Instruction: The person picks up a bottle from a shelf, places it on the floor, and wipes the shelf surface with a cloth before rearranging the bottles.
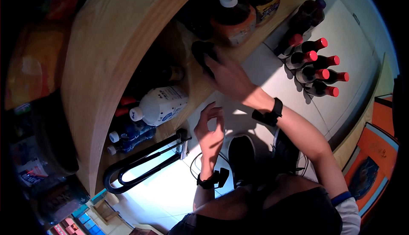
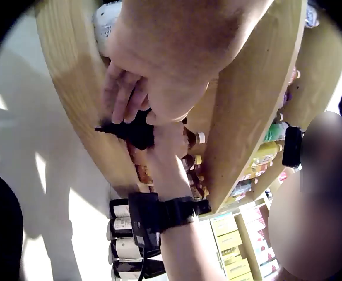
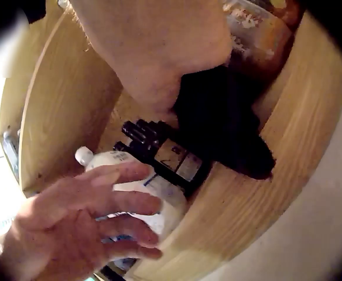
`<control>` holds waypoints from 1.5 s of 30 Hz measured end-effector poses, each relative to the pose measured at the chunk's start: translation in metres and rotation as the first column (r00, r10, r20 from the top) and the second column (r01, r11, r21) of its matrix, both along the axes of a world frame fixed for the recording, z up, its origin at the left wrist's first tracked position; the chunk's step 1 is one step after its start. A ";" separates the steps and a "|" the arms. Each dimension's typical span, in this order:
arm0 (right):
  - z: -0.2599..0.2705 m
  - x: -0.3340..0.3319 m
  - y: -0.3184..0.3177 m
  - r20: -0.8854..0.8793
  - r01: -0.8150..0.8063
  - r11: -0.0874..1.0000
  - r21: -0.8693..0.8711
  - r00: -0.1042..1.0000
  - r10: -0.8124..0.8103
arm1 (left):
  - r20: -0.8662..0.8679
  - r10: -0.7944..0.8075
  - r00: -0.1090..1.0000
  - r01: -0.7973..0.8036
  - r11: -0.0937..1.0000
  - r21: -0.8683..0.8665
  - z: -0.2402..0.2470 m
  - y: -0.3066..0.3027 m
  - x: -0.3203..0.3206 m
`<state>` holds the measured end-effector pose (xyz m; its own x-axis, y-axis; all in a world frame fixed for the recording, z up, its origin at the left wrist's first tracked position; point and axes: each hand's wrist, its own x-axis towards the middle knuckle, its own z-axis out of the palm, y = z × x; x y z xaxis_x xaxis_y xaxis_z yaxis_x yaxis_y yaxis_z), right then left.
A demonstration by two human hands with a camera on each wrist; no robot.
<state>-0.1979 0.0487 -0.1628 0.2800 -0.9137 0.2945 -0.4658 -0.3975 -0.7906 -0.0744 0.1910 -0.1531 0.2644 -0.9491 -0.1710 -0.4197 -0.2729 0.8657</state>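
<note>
A black cloth [image 1: 203, 56] [image 3: 223, 123] lies bunched against the wooden shelf board [image 3: 247, 205], beside a large bottle with an orange label [image 1: 238, 28]. My right hand [image 1: 230, 79] [image 3: 153, 52] grips this cloth from above, its fingertips partly hidden. Nearer my body, my left hand [image 1: 210, 130] [image 3: 89, 222] holds nothing, with fingers spread and loosely bent near a white bottle [image 1: 166, 105] [image 3: 159, 205]. In the left wrist view, my left hand [image 2: 165, 64] overlaps the view of the cloth [image 2: 139, 130], and the two hands look close together.
Dark bottles with red caps [image 1: 313, 73] stand grouped on the tiled floor. Clear blue bottles [image 1: 134, 137] lie at the shelf's near end, by a black looped handle [image 1: 145, 162]. Labelled dark bottles [image 3: 180, 164] lie beside the white bottle. Orange boxes [image 1: 370, 166] are at the right.
</note>
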 end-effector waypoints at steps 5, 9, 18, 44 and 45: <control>-0.036 0.037 -0.029 -0.358 0.006 0.981 -0.194 0.931 -0.076 | 0.083 -0.135 0.987 0.129 0.989 0.069 -0.006 -0.004 0.008; -0.036 0.060 -0.026 -0.605 -0.032 0.949 -0.312 0.778 -0.173 | 0.072 -0.288 0.955 0.283 0.956 0.075 0.000 -0.001 0.013; -0.054 0.067 -0.026 -0.539 -0.037 0.959 -0.281 0.833 -0.126 | -0.011 -0.310 0.951 0.307 0.935 0.176 -0.008 0.011 0.024; -0.050 0.066 -0.036 -0.699 -0.224 0.926 -0.305 0.712 -0.059 | -0.122 -0.342 0.932 0.358 0.921 0.153 -0.013 0.015 0.009; -0.053 0.064 -0.031 -0.708 -0.239 0.922 -0.306 0.704 -0.052 | -0.129 -0.344 0.930 0.362 0.918 0.164 -0.012 0.014 0.008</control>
